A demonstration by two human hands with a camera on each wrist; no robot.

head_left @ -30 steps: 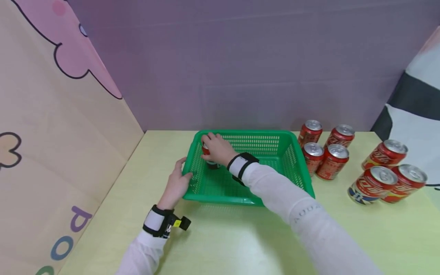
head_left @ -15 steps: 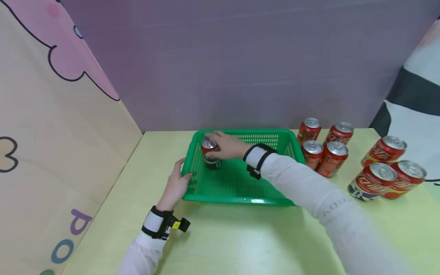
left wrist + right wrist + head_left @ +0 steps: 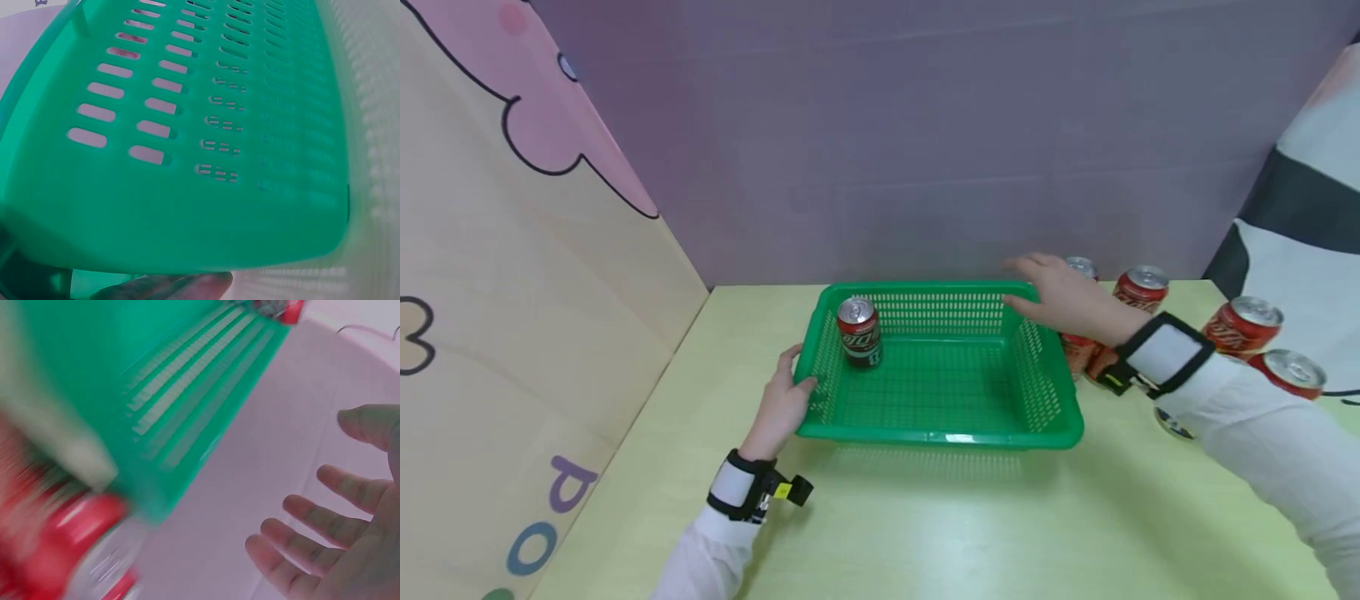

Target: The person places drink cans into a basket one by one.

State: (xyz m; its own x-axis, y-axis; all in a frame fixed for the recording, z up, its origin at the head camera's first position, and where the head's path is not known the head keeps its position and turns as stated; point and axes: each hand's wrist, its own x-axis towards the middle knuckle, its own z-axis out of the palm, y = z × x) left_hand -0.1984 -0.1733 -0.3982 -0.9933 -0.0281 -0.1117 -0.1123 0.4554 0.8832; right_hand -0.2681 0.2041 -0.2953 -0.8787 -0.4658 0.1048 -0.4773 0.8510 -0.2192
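Basket of green perforated plastic (image 3: 940, 437) stands on the pale yellow bench (image 3: 880, 525), with one red-and-black metal can (image 3: 860, 337) upright inside, toward the far left corner. The left hand (image 3: 780, 408) holds the basket's left rim, its grip narrow around the edge. At the far right end, the right hand (image 3: 1063, 296) has a wide grip, holding nothing; whether it touches the rim is hard to tell. Right of the basket, silver-topped red metal cans (image 3: 1141, 292) stand partly hidden by that hand and its white sleeve (image 3: 1255, 450).

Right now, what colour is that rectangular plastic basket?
That basket is bright green, clearest in the head view.
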